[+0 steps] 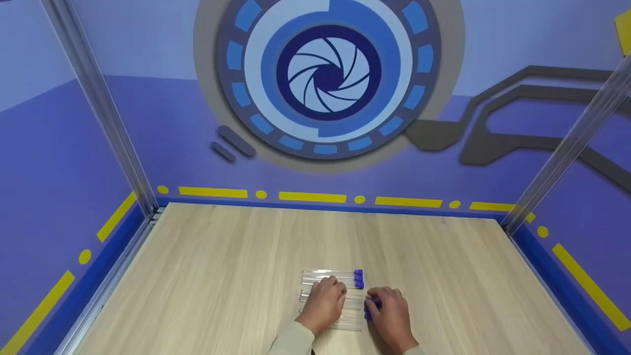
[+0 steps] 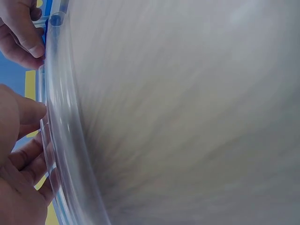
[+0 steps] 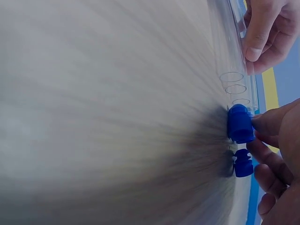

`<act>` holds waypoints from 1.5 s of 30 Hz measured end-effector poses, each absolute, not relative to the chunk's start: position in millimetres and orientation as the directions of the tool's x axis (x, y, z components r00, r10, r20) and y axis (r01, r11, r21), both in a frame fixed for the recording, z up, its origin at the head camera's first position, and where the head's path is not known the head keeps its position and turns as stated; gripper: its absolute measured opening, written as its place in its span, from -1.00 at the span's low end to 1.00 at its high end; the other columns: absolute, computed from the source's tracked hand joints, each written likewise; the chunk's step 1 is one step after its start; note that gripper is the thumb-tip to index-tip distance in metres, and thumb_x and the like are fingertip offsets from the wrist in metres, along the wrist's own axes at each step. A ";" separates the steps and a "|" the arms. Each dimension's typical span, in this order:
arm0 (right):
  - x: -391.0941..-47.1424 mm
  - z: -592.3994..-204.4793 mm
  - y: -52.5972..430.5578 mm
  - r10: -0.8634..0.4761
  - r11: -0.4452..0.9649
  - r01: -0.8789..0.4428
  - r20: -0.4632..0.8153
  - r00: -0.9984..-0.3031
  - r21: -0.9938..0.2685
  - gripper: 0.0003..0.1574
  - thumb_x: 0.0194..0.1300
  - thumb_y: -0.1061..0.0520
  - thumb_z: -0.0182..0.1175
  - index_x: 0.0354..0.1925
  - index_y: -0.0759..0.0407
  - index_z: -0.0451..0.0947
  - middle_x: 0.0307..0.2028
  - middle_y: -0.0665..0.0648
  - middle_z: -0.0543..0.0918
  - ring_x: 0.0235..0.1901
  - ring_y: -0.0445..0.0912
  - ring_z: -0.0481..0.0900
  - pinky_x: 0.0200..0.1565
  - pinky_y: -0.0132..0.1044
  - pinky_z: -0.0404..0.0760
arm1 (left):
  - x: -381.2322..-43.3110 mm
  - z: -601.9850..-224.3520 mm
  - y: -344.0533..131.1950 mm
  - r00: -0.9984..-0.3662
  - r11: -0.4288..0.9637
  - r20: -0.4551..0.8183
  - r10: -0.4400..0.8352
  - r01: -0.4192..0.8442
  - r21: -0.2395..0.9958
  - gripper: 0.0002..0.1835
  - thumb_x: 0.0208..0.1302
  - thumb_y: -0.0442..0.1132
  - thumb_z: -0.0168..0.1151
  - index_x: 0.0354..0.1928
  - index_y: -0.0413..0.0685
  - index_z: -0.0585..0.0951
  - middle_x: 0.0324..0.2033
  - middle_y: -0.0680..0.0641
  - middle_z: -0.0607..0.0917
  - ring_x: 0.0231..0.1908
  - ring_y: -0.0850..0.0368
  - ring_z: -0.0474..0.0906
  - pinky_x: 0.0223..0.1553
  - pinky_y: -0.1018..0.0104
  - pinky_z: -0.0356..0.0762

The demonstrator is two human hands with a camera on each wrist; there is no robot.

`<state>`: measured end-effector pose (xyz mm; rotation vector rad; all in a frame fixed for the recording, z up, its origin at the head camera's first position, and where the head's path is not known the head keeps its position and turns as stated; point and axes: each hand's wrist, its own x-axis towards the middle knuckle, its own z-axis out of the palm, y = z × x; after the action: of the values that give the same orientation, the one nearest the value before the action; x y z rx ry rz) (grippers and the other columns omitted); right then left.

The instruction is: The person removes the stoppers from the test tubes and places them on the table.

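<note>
Several clear test tubes [image 1: 349, 326] lie side by side on the table, their open ends to the right. Just beyond them are more tubes [image 1: 325, 272] with purple-blue caps [image 1: 359, 284] on their right ends. My left hand [image 1: 323, 304] reaches over the uncapped group, thumb and fingers holding a tube [image 2: 63, 108]. To the right of the open ends, my right hand [image 1: 393, 315] pinches a blue cap [image 3: 240, 126] between thumb and fingers, close to the tube mouths. Another loose cap [image 3: 243, 164] lies under its fingers.
The pale wooden table [image 1: 236, 261] stretches out around the tubes. A printed blue panel [image 1: 167, 133] rises along its back edge, with side panels left and right. Metal posts stand at the left back corner [image 1: 108, 113] and the right back corner [image 1: 567, 143].
</note>
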<state>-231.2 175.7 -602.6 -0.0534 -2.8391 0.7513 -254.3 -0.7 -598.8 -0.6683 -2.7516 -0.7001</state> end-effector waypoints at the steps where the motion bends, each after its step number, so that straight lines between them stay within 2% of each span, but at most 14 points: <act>1: -231.5 -602.4 175.3 0.089 0.869 -0.014 0.185 -0.979 -0.495 -0.82 0.18 0.14 0.31 -0.18 0.02 0.64 -0.24 -0.07 0.64 -0.20 -0.15 0.45 -0.11 -0.13 0.35 | -254.4 -598.9 -0.8 -0.872 0.784 0.318 0.371 0.478 0.397 -0.93 0.23 -0.22 0.23 -0.28 0.01 0.66 -0.36 0.07 0.56 -0.30 0.17 0.49 -0.29 0.28 0.32; 16: -232.7 -599.6 173.5 0.090 0.867 -0.020 0.197 -0.976 -0.499 -0.82 0.17 0.14 0.31 -0.19 0.03 0.64 -0.26 -0.08 0.64 -0.21 -0.16 0.44 -0.12 -0.13 0.35 | -255.9 -600.7 -2.3 -0.894 0.800 0.268 0.358 0.442 0.406 -0.93 0.23 -0.18 0.23 -0.30 0.05 0.66 -0.37 0.09 0.55 -0.33 0.20 0.46 -0.29 0.29 0.30; 21: -233.9 -599.2 172.9 0.097 0.870 -0.015 0.200 -0.975 -0.493 -0.82 0.17 0.13 0.32 -0.20 0.01 0.65 -0.25 -0.07 0.65 -0.21 -0.16 0.45 -0.13 -0.14 0.36 | -255.0 -600.0 -4.2 -0.882 0.794 0.299 0.364 0.462 0.397 -0.93 0.21 -0.20 0.22 -0.31 0.03 0.66 -0.35 0.07 0.58 -0.28 0.16 0.51 -0.26 0.25 0.35; 26: -235.3 -597.6 171.4 0.103 0.872 -0.002 0.189 -0.976 -0.489 -0.81 0.17 0.15 0.32 -0.19 0.02 0.65 -0.23 -0.06 0.66 -0.17 -0.15 0.47 -0.12 -0.14 0.38 | -255.3 -598.3 -5.6 -0.860 0.787 0.359 0.362 0.488 0.376 -0.94 0.16 -0.23 0.23 -0.34 0.01 0.66 -0.39 0.06 0.58 -0.31 0.14 0.52 -0.27 0.23 0.39; 32: -236.4 -595.2 170.4 0.115 0.866 0.016 0.167 -0.979 -0.499 -0.79 0.18 0.15 0.32 -0.16 0.02 0.65 -0.21 -0.06 0.66 -0.15 -0.15 0.46 -0.10 -0.15 0.37 | -255.7 -596.7 -6.8 -0.864 0.788 0.355 0.356 0.482 0.383 -0.94 0.18 -0.22 0.26 -0.32 0.01 0.66 -0.39 0.07 0.57 -0.31 0.17 0.51 -0.26 0.25 0.40; 39: -238.2 -592.9 170.4 0.104 0.870 0.005 0.174 -0.979 -0.492 -0.79 0.19 0.13 0.31 -0.15 0.01 0.65 -0.20 -0.07 0.66 -0.16 -0.16 0.46 -0.12 -0.17 0.36 | -257.5 -596.1 -6.6 -0.839 0.789 0.419 0.348 0.503 0.353 -0.95 0.13 -0.26 0.28 -0.35 0.06 0.65 -0.41 0.08 0.57 -0.33 0.16 0.52 -0.31 0.27 0.38; 45: -241.3 -590.3 170.1 0.100 0.871 0.003 0.172 -0.980 -0.491 -0.78 0.22 0.15 0.28 -0.13 0.01 0.64 -0.17 -0.06 0.65 -0.12 -0.13 0.48 -0.07 -0.12 0.39 | -260.4 -593.3 -6.2 -0.859 0.821 0.419 0.295 0.452 0.350 -0.94 0.14 -0.27 0.25 -0.34 0.05 0.66 -0.42 0.09 0.56 -0.36 0.17 0.50 -0.32 0.29 0.38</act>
<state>-241.3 170.1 -590.3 -0.0797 -2.8511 0.7470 -260.4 -6.2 -593.3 -0.5638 -2.6561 -0.6339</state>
